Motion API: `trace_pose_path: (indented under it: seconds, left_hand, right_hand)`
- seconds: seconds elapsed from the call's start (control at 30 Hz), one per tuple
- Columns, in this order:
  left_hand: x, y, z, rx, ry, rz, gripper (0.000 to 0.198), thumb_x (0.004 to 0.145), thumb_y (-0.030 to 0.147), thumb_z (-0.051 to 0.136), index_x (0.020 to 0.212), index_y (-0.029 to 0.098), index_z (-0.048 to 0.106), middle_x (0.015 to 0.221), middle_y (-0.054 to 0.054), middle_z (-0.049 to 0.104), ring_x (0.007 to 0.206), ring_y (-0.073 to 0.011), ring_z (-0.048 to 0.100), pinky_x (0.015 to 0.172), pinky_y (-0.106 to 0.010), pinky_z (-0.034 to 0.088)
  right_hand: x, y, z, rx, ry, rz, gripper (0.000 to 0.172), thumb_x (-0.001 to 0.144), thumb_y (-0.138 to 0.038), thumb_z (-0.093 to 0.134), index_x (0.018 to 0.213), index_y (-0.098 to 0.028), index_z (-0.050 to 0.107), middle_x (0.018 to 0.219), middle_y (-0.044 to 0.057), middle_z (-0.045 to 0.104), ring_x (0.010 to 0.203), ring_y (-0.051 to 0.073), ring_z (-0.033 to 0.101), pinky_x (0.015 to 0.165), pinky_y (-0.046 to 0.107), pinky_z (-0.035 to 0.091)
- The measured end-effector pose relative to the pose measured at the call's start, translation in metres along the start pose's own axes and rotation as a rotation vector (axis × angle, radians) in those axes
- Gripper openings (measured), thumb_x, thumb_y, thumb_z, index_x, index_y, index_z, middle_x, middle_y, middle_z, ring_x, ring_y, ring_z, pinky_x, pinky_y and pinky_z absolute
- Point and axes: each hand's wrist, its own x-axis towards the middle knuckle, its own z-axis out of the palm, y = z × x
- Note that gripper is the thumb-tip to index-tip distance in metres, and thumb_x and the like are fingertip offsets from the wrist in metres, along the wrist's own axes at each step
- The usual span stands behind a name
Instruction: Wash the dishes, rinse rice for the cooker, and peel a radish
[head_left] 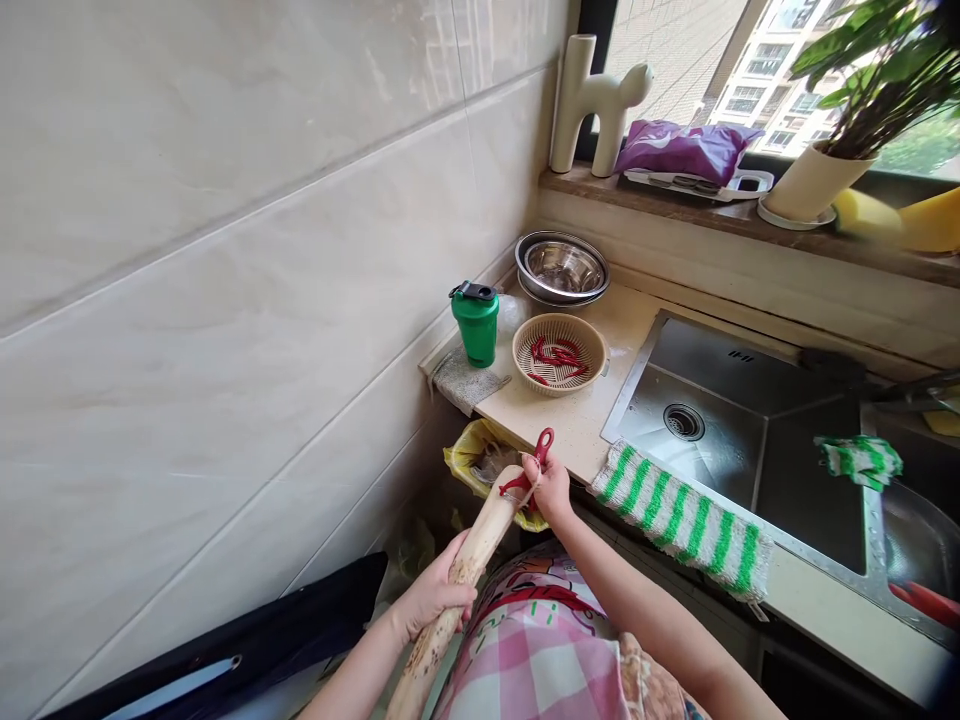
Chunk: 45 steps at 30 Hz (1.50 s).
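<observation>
A long, pale root vegetable point(480, 541) with brown specks slants up from the bottom edge; its upper part looks smooth and peeled. My left hand point(439, 590) is wrapped around its middle. My right hand point(551, 488) is closed on a red vegetable peeler point(545, 441), whose head lies against the root near its upper end. A strip of peel hangs by the fingers. Beneath the root's upper end is a bin lined with a yellow bag point(465, 452). The root's lower end runs out of view.
On the counter point(517, 410) stand a beige basket point(525, 375) of red chillies, a green cup point(475, 330) and nested metal bowls point(525, 275). A striped cloth point(682, 520) drapes over the front edge beside the sink point(720, 430). Tiled wall point(225, 300) bounds the left.
</observation>
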Motion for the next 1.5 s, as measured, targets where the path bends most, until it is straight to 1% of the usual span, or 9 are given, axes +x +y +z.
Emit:
trace_pose_path:
  seconds: [0.17, 0.33, 0.43, 0.53, 0.73, 1.0, 1.27, 1.43, 1.5]
  left_hand:
    - [-0.016, -0.002, -0.004, 0.155, -0.031, 0.043, 0.103, 0.058, 0.017, 0.064, 0.148, 0.034, 0.015, 0.126, -0.008, 0.054, 0.061, -0.0118, 0.058, 0.048, -0.023, 0.044]
    - [-0.021, 0.006, -0.002, 0.36, 0.0, 0.16, 0.101, 0.057, 0.018, 0.064, 0.148, 0.025, 0.02, 0.146, -0.01, 0.038, 0.109, -0.0297, 0.055, 0.077, -0.036, 0.053]
    - [-0.018, 0.013, -0.001, 0.477, 0.058, 0.235, 0.1, 0.058, 0.017, 0.062, 0.148, 0.019, 0.021, 0.15, -0.011, 0.035, 0.128, -0.0328, 0.041, 0.104, -0.044, 0.038]
    - [-0.017, 0.01, -0.005, 0.578, 0.067, 0.319, 0.098, 0.058, 0.016, 0.06, 0.148, 0.017, 0.021, 0.152, -0.011, 0.032, 0.137, -0.0316, 0.031, 0.115, -0.044, 0.02]
    - [-0.017, 0.001, -0.01, 0.719, 0.043, 0.351, 0.099, 0.054, 0.011, 0.054, 0.147, 0.017, 0.023, 0.152, -0.011, 0.035, 0.138, -0.0294, 0.031, 0.116, -0.042, 0.017]
    - [-0.02, 0.02, 0.002, 0.678, 0.082, 0.353, 0.092, 0.057, 0.012, 0.056, 0.145, 0.019, 0.027, 0.149, -0.01, 0.039, 0.135, -0.0292, 0.036, 0.114, -0.04, 0.022]
    - [-0.001, 0.035, 0.005, 0.643, 0.246, 0.266, 0.087, 0.059, 0.017, 0.06, 0.141, 0.012, 0.029, 0.132, -0.012, 0.053, 0.113, -0.0265, 0.053, 0.099, -0.036, 0.039]
    - [0.006, 0.043, 0.006, 0.672, 0.318, 0.242, 0.088, 0.06, 0.017, 0.063, 0.141, 0.015, 0.031, 0.131, -0.012, 0.054, 0.112, -0.0281, 0.053, 0.096, -0.038, 0.04]
    - [0.009, 0.046, 0.007, 0.676, 0.338, 0.248, 0.088, 0.059, 0.017, 0.063, 0.141, 0.015, 0.032, 0.129, -0.012, 0.054, 0.111, -0.0283, 0.053, 0.095, -0.038, 0.041]
  right_hand:
    - [0.025, -0.009, -0.02, -0.224, 0.227, -0.068, 0.036, 0.069, -0.056, 0.053, 0.066, -0.021, 0.05, 0.055, 0.0, 0.052, 0.052, 0.016, 0.046, 0.052, 0.027, 0.034]
    - [0.034, -0.021, -0.026, -0.201, 0.21, -0.088, 0.038, 0.069, -0.058, 0.052, 0.065, -0.021, 0.05, 0.054, -0.001, 0.05, 0.051, 0.015, 0.045, 0.051, 0.027, 0.034]
    - [0.026, -0.015, -0.012, -0.113, 0.123, -0.058, 0.038, 0.07, -0.058, 0.054, 0.068, -0.021, 0.051, 0.055, -0.001, 0.052, 0.051, 0.015, 0.047, 0.051, 0.026, 0.037]
    - [0.026, -0.011, -0.006, -0.123, 0.122, -0.034, 0.035, 0.069, -0.056, 0.055, 0.067, -0.021, 0.051, 0.054, -0.001, 0.053, 0.051, 0.016, 0.05, 0.05, 0.027, 0.038]
    - [0.038, -0.016, -0.013, -0.154, 0.16, -0.017, 0.033, 0.071, -0.054, 0.051, 0.067, -0.021, 0.05, 0.053, -0.001, 0.053, 0.049, 0.017, 0.052, 0.048, 0.027, 0.037]
    - [0.038, -0.018, -0.019, -0.309, 0.235, -0.076, 0.031, 0.071, -0.052, 0.052, 0.067, -0.022, 0.05, 0.06, 0.001, 0.057, 0.055, 0.018, 0.05, 0.055, 0.028, 0.034]
    - [0.018, -0.013, -0.017, -0.64, -0.107, -0.395, 0.029, 0.077, -0.051, 0.057, 0.081, -0.021, 0.058, 0.071, 0.003, 0.059, 0.066, 0.019, 0.051, 0.063, 0.029, 0.036]
    - [0.013, -0.007, -0.017, -0.509, 0.077, -0.285, 0.037, 0.082, -0.057, 0.049, 0.083, -0.02, 0.054, 0.067, 0.002, 0.059, 0.056, 0.017, 0.05, 0.059, 0.03, 0.038]
    - [0.014, -0.006, -0.018, -0.505, 0.064, -0.307, 0.037, 0.083, -0.056, 0.049, 0.081, -0.02, 0.054, 0.067, 0.002, 0.059, 0.057, 0.018, 0.051, 0.06, 0.031, 0.04]
